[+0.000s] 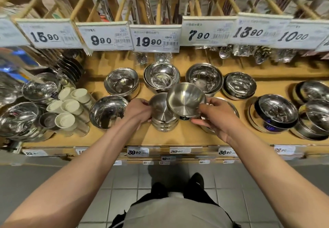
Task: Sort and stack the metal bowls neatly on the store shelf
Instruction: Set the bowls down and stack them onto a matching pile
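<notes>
A: Near the shelf's (178, 138) front edge, about midway along it, the left hand (138, 111) is clamped on the side of a short stack (162, 119) of brushed bowls. The right hand (216, 116) grips one loose bowl (186, 100), thumb under, fingertips on the rim; it is tilted, mouth toward the camera, lower rim just over the stack.

B: What could go wrong?

A: My guess: the tilt. If the bowl drops in crooked, it may wedge or sit proud, and the stack leans. Steel on steel is slick, so a push from the right could slide the whole stack toward the front edge; only the left hand is stopping that.

B: Neighbours?

A: Polished bowls stand near on both sides: one (108, 114) just left of the left wrist, another partly hidden under the right hand. A wide elbow could knock either.

B: Any writing?

A: Price tags (154, 38) hang above the shelf: 15.90, 9.90, 19.90, 7.90, 13.90, 10.00. Along the shelf's front lip (195, 150) I read 39.90 twice, then 36.90; the end tags look like 22.90 but are blurred. Lower tags and the small print are too small. A dark sticker sits on the held bowl's lower wall, unreadable.
</notes>
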`<state>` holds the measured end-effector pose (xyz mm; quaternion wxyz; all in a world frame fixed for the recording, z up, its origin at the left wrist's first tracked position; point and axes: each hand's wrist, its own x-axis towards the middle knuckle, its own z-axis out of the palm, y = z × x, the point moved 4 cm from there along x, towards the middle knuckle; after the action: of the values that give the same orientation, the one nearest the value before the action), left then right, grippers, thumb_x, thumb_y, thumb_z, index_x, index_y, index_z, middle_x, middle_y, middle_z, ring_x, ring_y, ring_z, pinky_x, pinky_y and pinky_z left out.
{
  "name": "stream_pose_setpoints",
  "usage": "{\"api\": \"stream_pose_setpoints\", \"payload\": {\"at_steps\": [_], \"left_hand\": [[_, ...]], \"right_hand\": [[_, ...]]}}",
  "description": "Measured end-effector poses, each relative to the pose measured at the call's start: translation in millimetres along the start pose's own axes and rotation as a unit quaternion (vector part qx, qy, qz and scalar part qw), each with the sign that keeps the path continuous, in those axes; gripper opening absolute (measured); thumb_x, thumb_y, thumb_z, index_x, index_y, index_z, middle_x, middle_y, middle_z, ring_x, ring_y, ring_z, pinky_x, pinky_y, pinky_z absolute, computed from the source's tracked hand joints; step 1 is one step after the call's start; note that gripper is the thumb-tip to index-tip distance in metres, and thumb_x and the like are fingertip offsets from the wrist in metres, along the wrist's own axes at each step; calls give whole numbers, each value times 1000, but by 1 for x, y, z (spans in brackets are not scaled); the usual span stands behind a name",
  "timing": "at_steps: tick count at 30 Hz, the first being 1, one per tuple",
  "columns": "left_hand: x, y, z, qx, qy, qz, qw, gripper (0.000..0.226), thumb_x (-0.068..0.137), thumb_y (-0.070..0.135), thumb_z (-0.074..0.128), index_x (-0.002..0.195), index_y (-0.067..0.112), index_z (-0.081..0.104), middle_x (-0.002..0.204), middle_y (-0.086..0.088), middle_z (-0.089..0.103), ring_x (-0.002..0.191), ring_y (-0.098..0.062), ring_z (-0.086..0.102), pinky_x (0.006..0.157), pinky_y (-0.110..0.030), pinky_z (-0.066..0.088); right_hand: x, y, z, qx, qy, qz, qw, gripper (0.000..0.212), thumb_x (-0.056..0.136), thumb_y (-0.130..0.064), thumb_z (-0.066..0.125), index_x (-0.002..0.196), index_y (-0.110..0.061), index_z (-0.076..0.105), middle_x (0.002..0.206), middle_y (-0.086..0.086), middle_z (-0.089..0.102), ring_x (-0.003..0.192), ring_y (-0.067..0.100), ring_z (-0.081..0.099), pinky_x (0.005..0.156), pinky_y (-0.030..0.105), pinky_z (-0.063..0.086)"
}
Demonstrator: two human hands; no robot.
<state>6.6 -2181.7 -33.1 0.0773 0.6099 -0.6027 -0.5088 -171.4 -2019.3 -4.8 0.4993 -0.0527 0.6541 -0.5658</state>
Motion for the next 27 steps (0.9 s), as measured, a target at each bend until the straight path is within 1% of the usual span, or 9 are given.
{"api": "stream_pose_setpoints", "payload": {"at_steps": [2,5,10,14,18,21,23,25,27], "left_hand": [[1,-2,1,-1,-4,-1,1000,18,85,6,71,76,19,63,83,-12,75,72,-27,75,73,-42,65],[2,-4,1,-18,-6,1,1000,18,87,5,70,78,20,64,79,-7,72,60,-19,71,62,-33,64],[3,-6,3,-17,-14,1,1000,16,94,10,65,85,24,65,86,-2,70,71,-16,71,58,-26,61],[1,-11,-1,-27,-10,15,999,11,97,29,62,87,25,67,89,5,71,88,-15,70,84,-38,62],[-6,-10,-15,-70,12,85,994,37,101,41,52,85,10,66,81,-3,69,78,-19,64,82,-40,58],[-14,1,-17,-139,-31,103,984,48,100,50,51,97,5,69,93,-11,71,83,-25,66,82,-41,57],[-15,8,-15,-96,-46,123,987,30,98,43,59,99,15,70,99,-8,75,90,-29,70,85,-42,60],[-14,10,-16,-58,-27,140,988,5,96,22,64,94,22,68,96,-5,74,94,-28,72,85,-45,61],[-12,6,-15,-59,-26,128,990,11,94,11,65,92,22,67,95,-5,74,95,-27,71,85,-48,61]], "right_hand": [[1,0,7,-8,-9,1,1000,21,91,4,61,107,-8,64,100,13,74,79,25,78,58,27,62],[3,-1,16,-18,-18,2,1000,20,92,4,61,110,-7,63,102,14,72,81,24,78,57,24,61],[3,3,32,-20,-21,5,1000,28,94,2,61,121,-6,62,108,16,72,84,26,78,57,23,61],[6,6,41,-20,-8,-4,1000,27,95,-1,61,121,-8,62,108,12,73,80,19,78,60,25,63],[9,10,51,-28,0,-9,1000,22,94,-2,62,114,-11,63,99,8,72,69,12,76,62,28,64],[10,12,58,-39,-2,-13,999,19,94,-5,64,112,-11,65,97,7,73,73,14,77,61,26,63],[11,14,61,-49,8,-22,999,13,94,-8,67,102,-17,65,97,6,73,78,16,77,59,23,61],[14,14,61,-72,21,-38,996,13,94,-10,67,94,-23,64,95,6,73,75,14,77,58,22,60],[16,14,60,-105,23,-58,993,13,94,-11,66,93,-24,66,89,4,72,68,10,75,58,21,59]]}}
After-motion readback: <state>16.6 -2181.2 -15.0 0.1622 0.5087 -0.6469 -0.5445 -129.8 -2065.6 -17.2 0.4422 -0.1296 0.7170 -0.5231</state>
